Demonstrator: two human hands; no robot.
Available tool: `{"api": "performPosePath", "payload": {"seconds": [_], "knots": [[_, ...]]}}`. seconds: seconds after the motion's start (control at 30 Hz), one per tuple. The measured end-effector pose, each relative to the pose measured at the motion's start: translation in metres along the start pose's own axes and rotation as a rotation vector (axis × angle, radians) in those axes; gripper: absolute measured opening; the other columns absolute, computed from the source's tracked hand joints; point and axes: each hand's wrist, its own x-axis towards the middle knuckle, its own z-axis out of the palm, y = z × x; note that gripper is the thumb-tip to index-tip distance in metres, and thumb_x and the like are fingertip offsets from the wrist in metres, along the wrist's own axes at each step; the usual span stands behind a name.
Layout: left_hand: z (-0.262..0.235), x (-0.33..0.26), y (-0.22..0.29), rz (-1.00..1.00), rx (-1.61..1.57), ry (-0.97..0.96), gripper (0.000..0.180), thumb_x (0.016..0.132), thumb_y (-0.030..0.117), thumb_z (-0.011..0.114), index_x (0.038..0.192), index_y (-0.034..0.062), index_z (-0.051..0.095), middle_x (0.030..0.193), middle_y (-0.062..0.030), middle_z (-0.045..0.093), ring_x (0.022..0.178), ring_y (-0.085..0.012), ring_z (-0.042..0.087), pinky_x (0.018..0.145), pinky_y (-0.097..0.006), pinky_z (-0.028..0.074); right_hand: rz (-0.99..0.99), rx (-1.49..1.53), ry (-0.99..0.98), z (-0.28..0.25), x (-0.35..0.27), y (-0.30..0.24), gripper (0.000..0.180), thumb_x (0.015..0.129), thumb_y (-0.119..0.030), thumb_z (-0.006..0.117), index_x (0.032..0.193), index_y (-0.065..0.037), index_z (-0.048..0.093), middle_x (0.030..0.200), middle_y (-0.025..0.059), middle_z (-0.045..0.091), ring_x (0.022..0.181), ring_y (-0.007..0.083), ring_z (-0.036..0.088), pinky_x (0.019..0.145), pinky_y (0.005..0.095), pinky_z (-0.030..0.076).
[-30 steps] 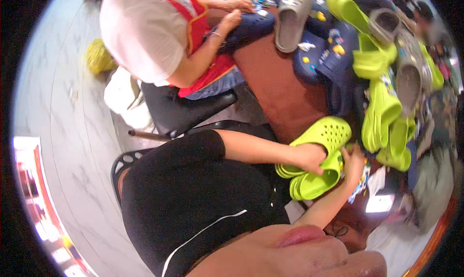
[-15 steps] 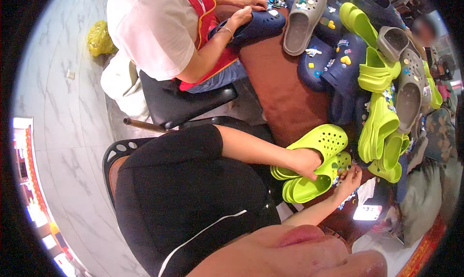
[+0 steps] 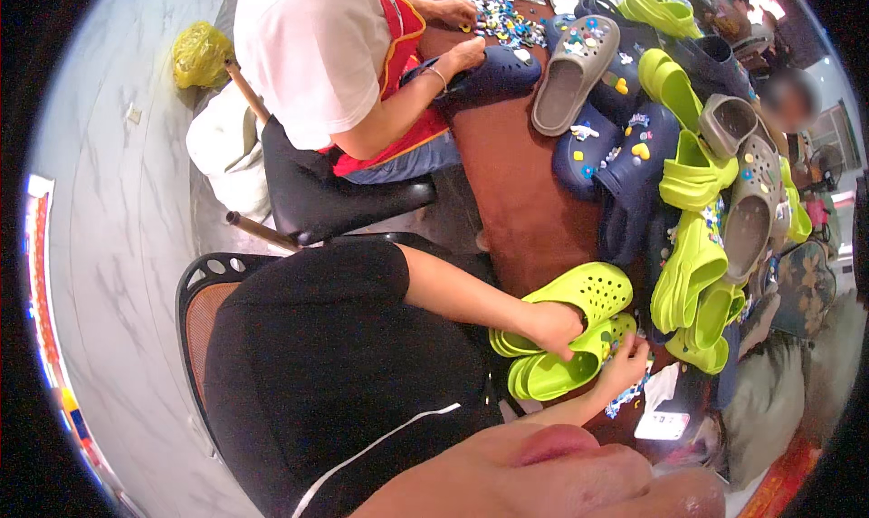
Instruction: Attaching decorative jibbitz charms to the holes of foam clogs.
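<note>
Two lime-green clogs lie at the table edge in front of me, apparently stacked on others of the same colour. The farther clog (image 3: 597,290) shows a bare, holed upper. My left hand (image 3: 554,326) reaches to the nearer clog (image 3: 554,378), thumb over its opening and fingers closed on its side. At this clog's toe, where small charms sit, my right hand (image 3: 626,364) has its fingertips bent together against the upper. Whatever is between those fingertips is too small to make out. Loose blue and white charms (image 3: 625,400) lie beside my right wrist.
Navy clogs (image 3: 638,161), a grey clog (image 3: 575,75) and more lime-green clogs (image 3: 692,265) crowd the brown table (image 3: 507,174). A lit phone (image 3: 662,426) lies near my right arm. Beyond my left, a co-worker (image 3: 308,57) in a red apron handles a navy clog (image 3: 498,70) near a charm pile (image 3: 511,20).
The whole view has shifted slightly. My right fingertips have moved in closer to the clog's toe; my left hand keeps its hold. The co-worker's far hand has drawn away from the navy clog toward the charms.
</note>
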Motion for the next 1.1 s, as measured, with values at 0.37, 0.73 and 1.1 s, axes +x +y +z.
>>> {"api": "performPosePath", "payload": {"seconds": [0.37, 0.73, 1.1], "knots": [[0.004, -0.001, 0.000, 0.029, 0.022, -0.003, 0.044, 0.074, 0.036, 0.066, 0.077, -0.0083, 0.067, 0.073, -0.0256, 0.064, 0.069, -0.0402, 0.065, 0.065, -0.048, 0.053, -0.226, 0.039, -0.215, 0.012, -0.005, -0.005, 0.021, 0.084, -0.013, 0.069, 0.081, 0.004, 0.057, 0.081, 0.0168, 0.056, 0.080, 0.0336, 0.052, 0.076, 0.0421, 0.041], [0.012, 0.004, -0.002, 0.024, 0.003, 0.024, 0.045, 0.074, 0.035, 0.067, 0.078, -0.0089, 0.066, 0.076, -0.0262, 0.064, 0.072, -0.0403, 0.065, 0.067, -0.047, 0.053, -0.351, -0.075, -0.110, 0.016, -0.010, -0.013, 0.025, 0.093, -0.019, 0.059, 0.085, 0.004, 0.057, 0.084, 0.0189, 0.056, 0.080, 0.0356, 0.053, 0.072, 0.0433, 0.041], [0.013, 0.005, -0.004, 0.028, 0.013, 0.010, 0.045, 0.077, 0.036, 0.064, 0.080, -0.0090, 0.066, 0.078, -0.0271, 0.065, 0.073, -0.0403, 0.065, 0.070, -0.047, 0.054, -0.236, -0.079, -0.169, 0.020, -0.013, -0.018, 0.025, 0.089, -0.018, 0.064, 0.083, 0.004, 0.054, 0.080, 0.0177, 0.054, 0.077, 0.0371, 0.051, 0.070, 0.0444, 0.040]]}}
